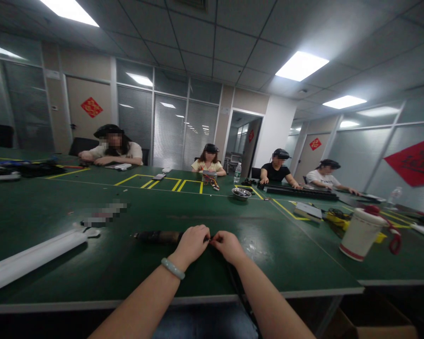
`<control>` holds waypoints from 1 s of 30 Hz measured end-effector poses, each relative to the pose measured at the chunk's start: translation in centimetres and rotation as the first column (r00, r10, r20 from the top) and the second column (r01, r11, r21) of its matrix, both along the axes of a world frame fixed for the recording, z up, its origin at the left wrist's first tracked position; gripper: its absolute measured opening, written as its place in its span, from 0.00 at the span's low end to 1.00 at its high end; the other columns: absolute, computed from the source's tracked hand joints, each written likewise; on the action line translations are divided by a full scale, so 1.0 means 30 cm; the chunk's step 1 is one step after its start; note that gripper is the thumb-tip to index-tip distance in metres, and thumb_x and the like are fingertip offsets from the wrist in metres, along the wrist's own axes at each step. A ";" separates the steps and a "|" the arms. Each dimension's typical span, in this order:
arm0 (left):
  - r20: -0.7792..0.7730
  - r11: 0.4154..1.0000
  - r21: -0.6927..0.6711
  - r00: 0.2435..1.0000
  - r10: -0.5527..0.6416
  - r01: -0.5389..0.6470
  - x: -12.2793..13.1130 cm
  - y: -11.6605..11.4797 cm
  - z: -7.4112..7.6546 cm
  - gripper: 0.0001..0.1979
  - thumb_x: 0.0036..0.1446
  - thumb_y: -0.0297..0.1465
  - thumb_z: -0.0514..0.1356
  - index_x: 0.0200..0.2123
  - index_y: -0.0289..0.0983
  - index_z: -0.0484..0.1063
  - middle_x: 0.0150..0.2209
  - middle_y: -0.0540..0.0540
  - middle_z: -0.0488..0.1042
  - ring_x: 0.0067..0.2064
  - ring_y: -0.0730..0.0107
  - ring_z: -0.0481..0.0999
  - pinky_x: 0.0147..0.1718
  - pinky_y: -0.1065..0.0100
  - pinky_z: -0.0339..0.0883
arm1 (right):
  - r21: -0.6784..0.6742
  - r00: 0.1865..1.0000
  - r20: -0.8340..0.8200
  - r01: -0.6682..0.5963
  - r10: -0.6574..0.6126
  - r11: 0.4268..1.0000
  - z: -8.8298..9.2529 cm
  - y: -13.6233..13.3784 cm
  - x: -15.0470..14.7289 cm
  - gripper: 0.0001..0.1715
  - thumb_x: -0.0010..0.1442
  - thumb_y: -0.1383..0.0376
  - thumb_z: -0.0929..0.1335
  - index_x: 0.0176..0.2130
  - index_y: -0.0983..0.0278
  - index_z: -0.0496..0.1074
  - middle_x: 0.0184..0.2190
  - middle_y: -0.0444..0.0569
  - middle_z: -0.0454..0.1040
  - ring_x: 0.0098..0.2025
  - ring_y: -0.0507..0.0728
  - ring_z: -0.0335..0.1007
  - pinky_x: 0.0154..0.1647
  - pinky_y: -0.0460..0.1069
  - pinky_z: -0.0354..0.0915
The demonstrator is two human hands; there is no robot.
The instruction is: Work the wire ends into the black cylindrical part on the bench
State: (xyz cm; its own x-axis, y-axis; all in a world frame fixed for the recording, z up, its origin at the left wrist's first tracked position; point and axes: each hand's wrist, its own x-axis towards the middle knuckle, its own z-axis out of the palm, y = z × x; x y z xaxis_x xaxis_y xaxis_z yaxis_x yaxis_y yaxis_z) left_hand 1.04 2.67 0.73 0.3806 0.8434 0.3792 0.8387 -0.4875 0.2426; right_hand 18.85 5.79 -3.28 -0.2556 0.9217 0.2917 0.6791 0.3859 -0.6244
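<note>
My left hand [192,243] and my right hand [228,246] rest close together on the green table [127,254], both with fingers curled into a pinch. Between their fingertips sits something small and dark that I cannot make out. A dark cable [238,287] runs from under the right hand back over the table's near edge. Just left of the left hand lies a dark cylindrical tool [157,236]. A pale green bangle [173,268] circles my left wrist.
A long white bar [33,258] lies at the near left. A white jug with a red lid [363,233] stands at the right, a metal bowl [241,193] farther back. Several people sit at the far side, working on their own items.
</note>
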 end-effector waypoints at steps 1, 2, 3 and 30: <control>-0.001 1.000 -0.001 1.000 -0.003 0.003 0.000 0.000 0.000 0.03 0.57 0.26 0.56 0.34 0.39 0.69 0.39 0.47 0.72 0.42 0.67 0.71 0.43 0.65 0.61 | 0.002 1.000 -0.001 0.003 -0.003 1.000 0.000 0.000 0.000 0.05 0.54 0.63 0.69 0.30 0.62 0.75 0.29 0.43 0.75 0.31 0.51 0.68 0.31 0.44 0.58; -0.003 1.000 0.005 1.000 -0.006 0.006 0.000 0.000 -0.001 0.04 0.56 0.26 0.56 0.34 0.39 0.69 0.39 0.48 0.72 0.42 0.67 0.71 0.43 0.65 0.60 | 0.004 1.000 -0.002 0.004 -0.004 1.000 0.000 -0.001 0.000 0.05 0.54 0.63 0.69 0.30 0.62 0.75 0.29 0.43 0.75 0.31 0.51 0.68 0.31 0.44 0.58; -0.005 1.000 0.014 1.000 -0.006 0.006 0.000 0.000 -0.002 0.04 0.56 0.25 0.56 0.34 0.39 0.69 0.39 0.48 0.72 0.42 0.67 0.71 0.43 0.65 0.60 | 0.007 1.000 -0.003 0.004 -0.004 1.000 0.000 -0.001 0.000 0.05 0.54 0.63 0.69 0.30 0.62 0.75 0.29 0.43 0.75 0.31 0.51 0.68 0.31 0.44 0.58; 0.019 0.993 0.110 0.999 -0.044 0.042 -0.006 0.016 -0.027 0.06 0.53 0.24 0.57 0.34 0.40 0.69 0.37 0.49 0.71 0.42 0.66 0.69 0.45 0.64 0.59 | 0.006 1.000 0.006 0.015 -0.015 1.000 -0.007 0.005 -0.001 0.06 0.54 0.63 0.69 0.31 0.62 0.76 0.28 0.43 0.75 0.30 0.51 0.67 0.30 0.44 0.58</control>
